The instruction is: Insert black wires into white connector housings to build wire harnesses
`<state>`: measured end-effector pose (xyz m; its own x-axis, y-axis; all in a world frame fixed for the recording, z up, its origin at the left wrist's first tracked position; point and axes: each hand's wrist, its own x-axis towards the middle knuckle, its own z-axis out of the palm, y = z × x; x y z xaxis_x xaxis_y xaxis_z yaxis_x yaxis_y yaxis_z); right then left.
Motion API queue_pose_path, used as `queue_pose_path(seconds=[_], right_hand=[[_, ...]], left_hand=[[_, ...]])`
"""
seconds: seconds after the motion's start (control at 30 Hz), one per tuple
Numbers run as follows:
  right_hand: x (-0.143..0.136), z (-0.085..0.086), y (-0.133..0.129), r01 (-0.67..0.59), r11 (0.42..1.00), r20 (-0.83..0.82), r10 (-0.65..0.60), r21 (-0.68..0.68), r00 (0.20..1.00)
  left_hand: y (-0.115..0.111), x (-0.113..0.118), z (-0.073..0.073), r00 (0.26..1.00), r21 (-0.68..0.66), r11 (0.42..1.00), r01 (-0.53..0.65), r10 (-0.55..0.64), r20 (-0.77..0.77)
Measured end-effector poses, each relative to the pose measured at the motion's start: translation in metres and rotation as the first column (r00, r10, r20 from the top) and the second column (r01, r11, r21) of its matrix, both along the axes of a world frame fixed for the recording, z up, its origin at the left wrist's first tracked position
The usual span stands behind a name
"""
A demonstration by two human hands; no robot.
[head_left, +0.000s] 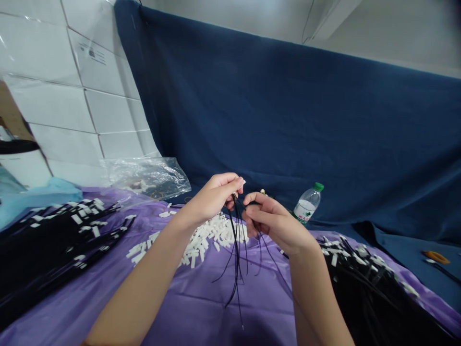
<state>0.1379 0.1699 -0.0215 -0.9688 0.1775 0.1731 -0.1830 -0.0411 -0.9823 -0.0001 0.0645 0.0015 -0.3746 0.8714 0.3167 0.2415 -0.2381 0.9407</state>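
Looking down over a purple cloth (201, 302), I see a heap of small white pieces (201, 238) spread just behind my hands. A big pile of black cords with white tags (54, 235) lies off to the left, and another pile (367, 278) sits by my right forearm. A clear plastic bag (147, 175) rests at the back left, against white boxes (61, 96). A water bottle with a green cap (308, 203) stands against the blue curtain (288, 120), and something orange (435, 257) lies far right. My left hand (212, 197) is closed, fingertips pinching the top of a bunch of thin black cords (236, 250) that hang down to the cloth. My right hand (275, 223) is curled shut just beside it, gripping the same cords near their top.
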Motion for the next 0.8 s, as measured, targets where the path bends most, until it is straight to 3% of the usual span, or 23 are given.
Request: queue_pose_path(seconds=[0.33, 0.67, 0.8], right_hand=[[0.015, -0.003, 0.023, -0.147, 0.987, -0.037, 0.149, 0.057, 0.988], [0.032, -0.018, 0.042, -0.055, 0.988, -0.202, 0.085, 0.148, 0.976], [0.033, -0.016, 0.045, -0.016, 0.982, -0.260, 0.065, 0.187, 0.963]], left_hand=[[-0.005, -0.004, 0.007, 0.995, 0.002, 0.997, -0.072, 0.072, 0.074], [-0.006, -0.003, 0.006, 0.995, 0.001, 0.999, -0.037, 0.037, 0.095], [-0.005, -0.002, 0.005, 0.994, -0.005, 1.000, -0.028, 0.029, 0.102]])
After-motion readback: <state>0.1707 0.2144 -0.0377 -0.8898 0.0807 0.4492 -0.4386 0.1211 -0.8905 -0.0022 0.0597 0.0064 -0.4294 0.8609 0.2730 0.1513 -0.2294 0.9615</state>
